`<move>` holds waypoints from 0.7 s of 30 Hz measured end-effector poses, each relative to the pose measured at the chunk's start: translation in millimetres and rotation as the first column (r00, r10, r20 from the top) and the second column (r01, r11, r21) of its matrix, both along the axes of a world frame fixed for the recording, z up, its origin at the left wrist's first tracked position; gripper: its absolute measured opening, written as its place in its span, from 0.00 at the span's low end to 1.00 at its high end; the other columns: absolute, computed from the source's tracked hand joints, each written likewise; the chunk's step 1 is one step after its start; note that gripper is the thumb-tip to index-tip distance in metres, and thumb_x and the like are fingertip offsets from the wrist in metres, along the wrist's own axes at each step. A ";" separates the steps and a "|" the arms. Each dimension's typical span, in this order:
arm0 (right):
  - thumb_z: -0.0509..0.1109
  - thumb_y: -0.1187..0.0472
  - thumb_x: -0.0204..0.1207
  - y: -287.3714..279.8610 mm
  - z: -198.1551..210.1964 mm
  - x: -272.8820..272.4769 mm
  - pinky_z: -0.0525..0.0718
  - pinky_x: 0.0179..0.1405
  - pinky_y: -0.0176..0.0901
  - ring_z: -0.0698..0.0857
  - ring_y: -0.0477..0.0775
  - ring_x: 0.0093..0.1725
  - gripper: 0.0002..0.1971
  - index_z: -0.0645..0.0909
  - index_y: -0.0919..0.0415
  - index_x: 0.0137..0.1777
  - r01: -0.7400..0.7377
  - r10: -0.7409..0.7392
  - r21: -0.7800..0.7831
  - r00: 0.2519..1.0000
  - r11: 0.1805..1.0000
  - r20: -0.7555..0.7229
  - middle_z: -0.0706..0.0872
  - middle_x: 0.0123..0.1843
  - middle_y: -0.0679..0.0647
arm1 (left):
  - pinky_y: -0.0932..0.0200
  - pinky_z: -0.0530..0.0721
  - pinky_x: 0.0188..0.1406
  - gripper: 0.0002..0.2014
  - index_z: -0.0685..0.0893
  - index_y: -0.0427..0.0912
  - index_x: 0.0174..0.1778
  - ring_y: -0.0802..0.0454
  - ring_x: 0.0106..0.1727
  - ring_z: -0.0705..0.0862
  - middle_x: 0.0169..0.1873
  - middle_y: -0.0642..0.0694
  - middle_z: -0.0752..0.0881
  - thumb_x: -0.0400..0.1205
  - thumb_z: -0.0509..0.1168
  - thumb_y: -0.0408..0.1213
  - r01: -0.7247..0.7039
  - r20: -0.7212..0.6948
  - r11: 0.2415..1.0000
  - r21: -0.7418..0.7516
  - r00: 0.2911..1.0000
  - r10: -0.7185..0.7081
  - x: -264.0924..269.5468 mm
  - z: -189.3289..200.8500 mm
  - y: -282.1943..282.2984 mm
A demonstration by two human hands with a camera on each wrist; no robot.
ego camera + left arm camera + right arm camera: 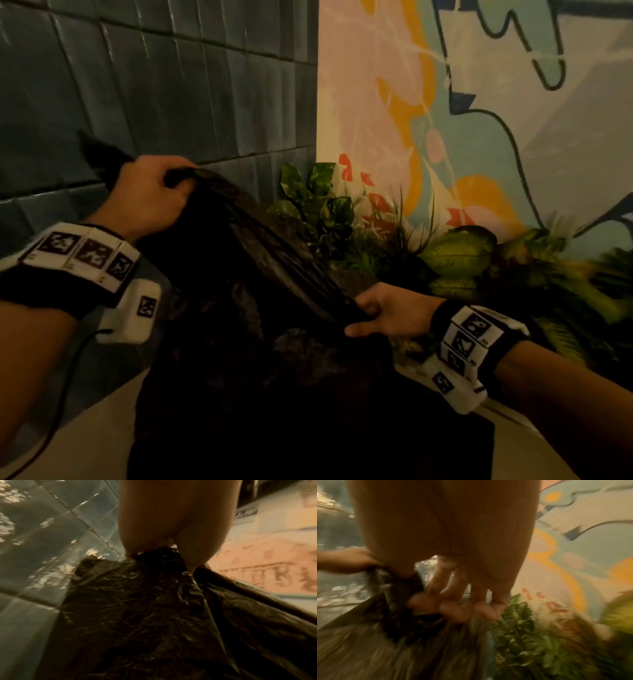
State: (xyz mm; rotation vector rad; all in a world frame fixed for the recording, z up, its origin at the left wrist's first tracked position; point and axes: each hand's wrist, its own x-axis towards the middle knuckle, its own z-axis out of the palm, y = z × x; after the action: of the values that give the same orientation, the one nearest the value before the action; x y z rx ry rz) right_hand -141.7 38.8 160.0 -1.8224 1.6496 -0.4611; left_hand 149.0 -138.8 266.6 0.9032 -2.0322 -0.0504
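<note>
Plants [342,212] crowd right; tiled wall [154,85] blocks left.

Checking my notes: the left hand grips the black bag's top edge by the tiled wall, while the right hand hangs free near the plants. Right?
No: the right hand does not hang free near the plants; it too grips the top edge of the black bag, as the head view shows. The left hand by the tiled wall stands.

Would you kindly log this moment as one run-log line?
black bag: top pulled taut between hands | left hand: grips upper end | right hand: grips lower end | nearby: plants, tiled wall
</note>
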 end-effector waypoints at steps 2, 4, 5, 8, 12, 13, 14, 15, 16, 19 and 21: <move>0.68 0.55 0.80 2.4 1.9 -15.2 0.75 0.30 0.33 0.78 0.35 0.25 0.12 0.84 0.46 0.34 0.109 -0.109 -0.050 0.994 0.993 -0.003 0.82 0.24 0.38 | 0.55 0.78 0.62 0.11 0.88 0.39 0.56 0.39 0.58 0.85 0.55 0.35 0.89 0.80 0.64 0.32 -0.142 0.027 0.990 0.004 0.989 0.142 16.4 -6.8 -7.4; 0.64 0.58 0.82 2.7 7.1 -29.0 0.72 0.32 0.39 0.75 0.39 0.26 0.11 0.84 0.58 0.40 0.268 -0.255 -0.111 0.959 0.957 0.119 0.79 0.25 0.41 | 0.43 0.81 0.61 0.12 0.87 0.46 0.57 0.33 0.59 0.84 0.56 0.35 0.88 0.79 0.64 0.37 -0.246 0.092 0.967 0.057 0.966 0.241 27.0 -17.9 -15.8; 0.62 0.59 0.83 3.0 10.7 -34.3 0.75 0.34 0.42 0.78 0.43 0.30 0.10 0.82 0.60 0.44 0.356 -0.320 -0.118 0.915 0.927 0.246 0.80 0.30 0.43 | 0.39 0.82 0.60 0.12 0.87 0.50 0.56 0.30 0.58 0.84 0.56 0.35 0.88 0.79 0.64 0.39 -0.303 0.133 0.949 0.085 0.948 0.290 30.2 -23.6 -18.9; 0.63 0.59 0.82 -2.1 16.9 -41.2 0.89 0.40 0.47 0.86 0.49 0.43 0.06 0.79 0.58 0.55 0.505 -0.388 -0.044 0.713 0.862 0.583 0.85 0.47 0.49 | 0.31 0.76 0.63 0.17 0.81 0.57 0.60 0.26 0.61 0.77 0.59 0.34 0.84 0.74 0.64 0.47 -0.446 0.320 0.890 0.098 0.861 0.396 28.4 -35.6 -22.6; 0.67 0.61 0.80 -7.2 23.3 -25.7 0.89 0.29 0.46 0.85 0.54 0.30 0.07 0.82 0.64 0.44 0.522 -0.281 -0.121 0.624 0.845 0.730 0.85 0.39 0.60 | 0.31 0.63 0.69 0.33 0.69 0.60 0.72 0.32 0.71 0.64 0.70 0.42 0.73 0.70 0.71 0.49 -0.315 0.301 0.947 0.067 0.911 0.282 -8.7 -38.5 2.2; 0.67 0.63 0.80 -8.8 25.2 -19.9 0.89 0.28 0.45 0.85 0.52 0.27 0.05 0.81 0.64 0.45 0.531 -0.264 -0.122 0.591 0.839 0.762 0.86 0.36 0.58 | 0.34 0.66 0.67 0.33 0.70 0.61 0.71 0.35 0.70 0.67 0.69 0.45 0.75 0.69 0.71 0.51 -0.201 0.259 0.979 0.015 0.947 0.191 -20.6 -38.4 14.2; 0.67 0.64 0.80 -11.3 26.4 -15.5 0.90 0.29 0.45 0.85 0.50 0.25 0.03 0.79 0.64 0.45 0.534 -0.244 -0.110 0.547 0.838 0.800 0.87 0.33 0.55 | 0.38 0.71 0.64 0.30 0.73 0.61 0.68 0.39 0.67 0.72 0.65 0.48 0.78 0.68 0.71 0.54 -0.048 0.221 0.999 -0.007 0.974 0.048 -32.6 -38.7 28.2; 0.67 0.65 0.79 -13.4 28.5 -10.3 0.90 0.31 0.45 0.86 0.50 0.25 0.02 0.78 0.64 0.47 0.529 -0.221 -0.096 0.503 0.843 0.835 0.88 0.33 0.54 | 0.45 0.78 0.59 0.26 0.77 0.60 0.63 0.46 0.60 0.79 0.59 0.51 0.82 0.68 0.71 0.56 0.121 0.183 0.992 0.043 0.975 -0.127 -43.2 -40.1 40.3; 0.67 0.67 0.79 -15.8 30.2 -5.7 0.91 0.33 0.46 0.87 0.51 0.26 0.01 0.77 0.63 0.48 0.521 -0.197 -0.086 0.464 0.849 0.864 0.89 0.34 0.55 | 0.52 0.84 0.51 0.22 0.81 0.59 0.56 0.55 0.50 0.84 0.51 0.55 0.86 0.69 0.72 0.59 0.251 0.143 0.958 0.140 0.952 -0.271 -54.5 -40.9 54.1; 0.67 0.71 0.78 -19.5 35.6 6.2 0.91 0.39 0.46 0.91 0.55 0.35 0.05 0.77 0.63 0.51 0.470 -0.131 -0.063 0.368 0.881 0.921 0.88 0.42 0.62 | 0.70 0.81 0.34 0.20 0.85 0.55 0.44 0.70 0.32 0.84 0.36 0.58 0.89 0.66 0.70 0.65 0.330 0.133 0.862 0.385 0.905 -0.405 -84.4 -50.3 77.6; 0.66 0.74 0.77 -20.5 38.3 10.5 0.91 0.45 0.49 0.91 0.59 0.42 0.09 0.76 0.65 0.55 0.403 -0.075 -0.059 0.309 0.913 0.948 0.86 0.47 0.66 | 0.73 0.79 0.33 0.18 0.87 0.53 0.41 0.73 0.30 0.84 0.35 0.58 0.89 0.67 0.71 0.63 0.334 0.144 0.862 0.381 0.900 -0.412 -98.3 -60.6 79.5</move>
State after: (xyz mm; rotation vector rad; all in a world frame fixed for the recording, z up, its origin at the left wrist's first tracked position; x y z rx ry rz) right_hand -131.2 18.3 198.3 -0.9824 0.9714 -1.6343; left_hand 50.7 -59.3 206.0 0.7290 -2.4348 -0.5664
